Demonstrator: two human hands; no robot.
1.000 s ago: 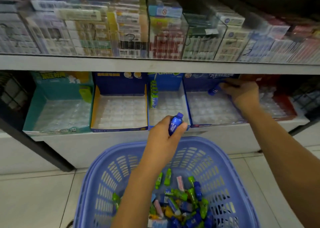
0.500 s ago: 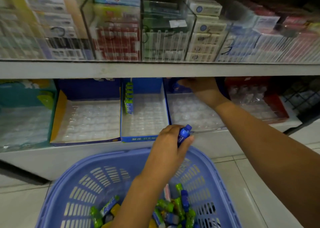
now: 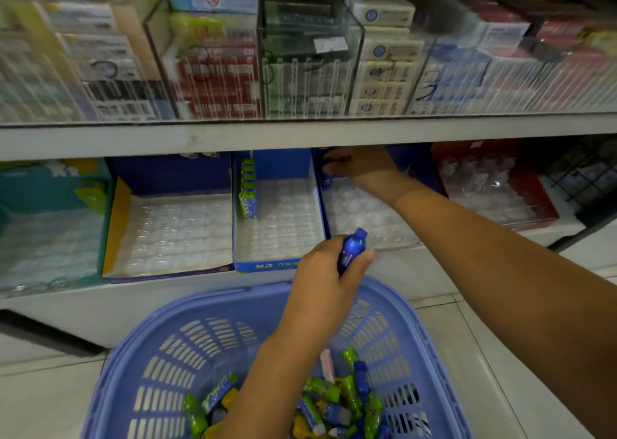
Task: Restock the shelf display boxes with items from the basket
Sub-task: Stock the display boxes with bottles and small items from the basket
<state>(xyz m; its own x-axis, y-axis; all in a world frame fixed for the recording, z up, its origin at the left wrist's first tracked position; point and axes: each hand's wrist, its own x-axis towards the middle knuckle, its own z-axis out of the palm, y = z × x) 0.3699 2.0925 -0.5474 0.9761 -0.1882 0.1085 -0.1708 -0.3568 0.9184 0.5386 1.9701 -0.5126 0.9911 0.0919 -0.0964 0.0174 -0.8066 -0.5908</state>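
A lilac plastic basket (image 3: pixel 140 345) stands on the floor below the shelf, with several small green, blue and yellow bottle-shaped items (image 3: pixel 350 392) at its bottom. My left hand (image 3: pixel 324 278) hovers over the basket's far rim and grips a small blue bottle (image 3: pixel 352 249), cap pointing up. My right hand (image 3: pixel 364 168) reaches deep into a blue display box (image 3: pixel 360 214) with a clear cell tray. Its fingers pinch another blue bottle (image 3: pixel 327 171) at the box's back left corner, partly hidden under the shelf board.
The middle blue box (image 3: pixel 280 228) holds one row of green items (image 3: pixel 248 188) along its left wall. A blue-and-yellow box (image 3: pixel 170 231), a teal box (image 3: pixel 50 231) and a red box (image 3: pixel 500 191) flank them. Cigarette packs behind clear dividers (image 3: pixel 300 71) fill the upper shelf.
My right hand has carried its blue bottle left and deeper, to the back left corner of its box. My left hand keeps its bottle over the basket rim. The view shifted right.
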